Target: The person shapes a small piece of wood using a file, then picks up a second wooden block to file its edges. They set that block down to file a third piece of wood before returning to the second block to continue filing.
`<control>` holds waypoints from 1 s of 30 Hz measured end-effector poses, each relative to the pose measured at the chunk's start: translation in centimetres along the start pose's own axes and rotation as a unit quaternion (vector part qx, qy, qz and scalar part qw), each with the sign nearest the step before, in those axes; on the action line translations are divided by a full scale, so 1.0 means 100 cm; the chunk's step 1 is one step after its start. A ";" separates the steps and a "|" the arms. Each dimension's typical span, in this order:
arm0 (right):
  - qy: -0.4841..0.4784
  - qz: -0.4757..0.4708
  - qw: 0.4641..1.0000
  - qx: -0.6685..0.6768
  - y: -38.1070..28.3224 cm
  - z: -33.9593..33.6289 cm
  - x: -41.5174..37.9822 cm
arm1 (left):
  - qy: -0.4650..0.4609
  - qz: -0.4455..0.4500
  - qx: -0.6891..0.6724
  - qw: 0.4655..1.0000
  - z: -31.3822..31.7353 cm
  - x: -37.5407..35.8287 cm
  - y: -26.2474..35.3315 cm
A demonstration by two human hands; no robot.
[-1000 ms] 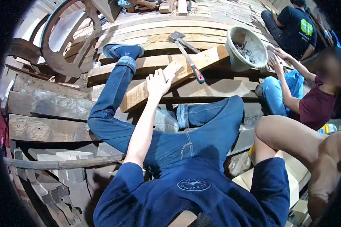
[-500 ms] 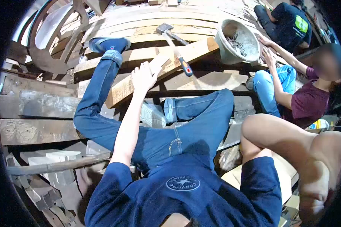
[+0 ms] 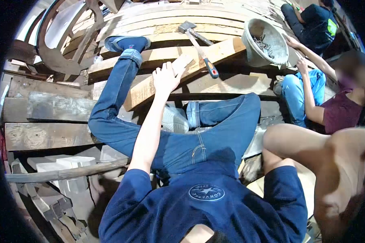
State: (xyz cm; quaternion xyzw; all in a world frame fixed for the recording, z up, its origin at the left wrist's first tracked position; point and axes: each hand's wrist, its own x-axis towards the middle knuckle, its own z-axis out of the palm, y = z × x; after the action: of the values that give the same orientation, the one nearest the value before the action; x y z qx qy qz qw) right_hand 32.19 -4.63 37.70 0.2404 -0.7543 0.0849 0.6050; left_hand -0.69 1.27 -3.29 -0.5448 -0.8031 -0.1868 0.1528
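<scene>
My left hand [image 3: 166, 79] is closed around the near end of a short pale wood block [image 3: 183, 62], which lies on a thick squared timber [image 3: 140, 92]. Just right of the block, a hammer [image 3: 198, 49] with a blue-black handle end lies across the same timber. My right arm is bent up close to the camera. What looks like my right hand [image 3: 340, 176] fills the right edge, too near and cut off for its fingers to show.
A pale bucket [image 3: 267, 54] of nails stands at the timber's far end. A square-headed mallet [image 3: 187, 27] lies beyond the hammer. A person in a maroon shirt [image 3: 344, 107] sits at the right; another person [image 3: 316, 28] sits behind. Gapped planks [image 3: 48, 135] and wood offcuts [image 3: 75, 164] lie at left.
The view has shifted, so the scene sits slightly further right. My left hand stays on the wood block. My right arm remains raised near the camera, with a small shift.
</scene>
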 end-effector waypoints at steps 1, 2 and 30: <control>0.014 0.025 0.999 -0.018 0.006 -0.001 -0.006 | -0.002 0.000 -0.003 1.000 -0.001 0.000 0.000; 0.037 0.047 0.997 -0.039 0.013 0.002 -0.014 | -0.006 -0.003 -0.005 1.000 -0.002 -0.002 0.000; -0.335 0.748 0.555 -0.142 0.188 0.136 -0.386 | -0.130 -0.012 -0.030 0.991 -0.022 0.005 0.003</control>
State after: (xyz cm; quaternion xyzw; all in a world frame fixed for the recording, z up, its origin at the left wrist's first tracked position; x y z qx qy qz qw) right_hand 17.52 16.05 0.51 -0.4881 -0.8133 0.3120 0.0541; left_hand -0.49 0.79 -1.05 -0.5592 -0.8166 -0.1401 0.0285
